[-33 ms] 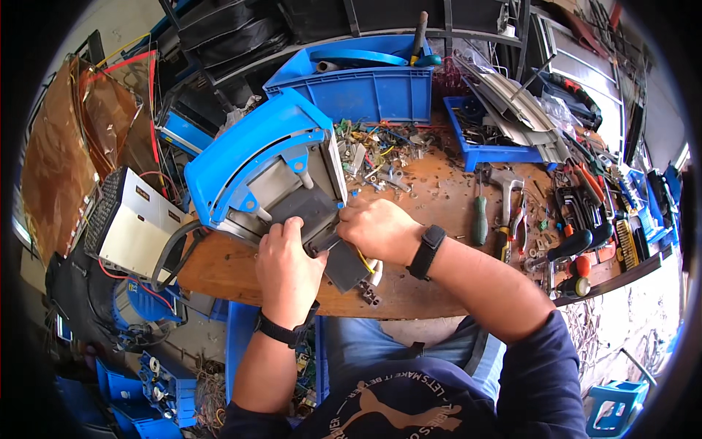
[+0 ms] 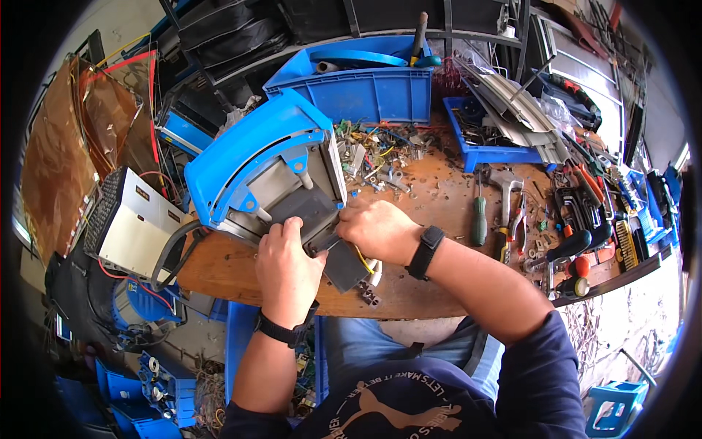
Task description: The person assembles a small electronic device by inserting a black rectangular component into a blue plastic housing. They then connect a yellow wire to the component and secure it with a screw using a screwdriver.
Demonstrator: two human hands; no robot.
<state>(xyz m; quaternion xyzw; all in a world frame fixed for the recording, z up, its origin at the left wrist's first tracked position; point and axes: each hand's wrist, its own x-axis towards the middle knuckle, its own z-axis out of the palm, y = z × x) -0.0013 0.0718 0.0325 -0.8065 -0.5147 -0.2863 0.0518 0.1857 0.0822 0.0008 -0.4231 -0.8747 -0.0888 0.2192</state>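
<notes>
A blue and grey machine housing (image 2: 256, 150) with a curved blue front rests on the workbench, its underside facing me. Dark grey flat panels (image 2: 349, 268) sit at its lower right corner. My left hand (image 2: 287, 260) lies over the panels' near edge, thumb and fingers closed round it. Beside it my right hand (image 2: 376, 228) is closed, its fingertips pressed together at the housing's corner; what they hold is hidden. A thin dark metal part shows between both hands. Below the right hand a yellow wire and a white cable end (image 2: 376, 273) stick out.
A big blue crate (image 2: 351, 99) stands behind a heap of small scrap parts (image 2: 387, 157). To the right lie a green-handled screwdriver (image 2: 479, 223), a hammer (image 2: 506, 190), pliers (image 2: 520, 223) and more tools. A white box-shaped device (image 2: 142, 223) is at the left.
</notes>
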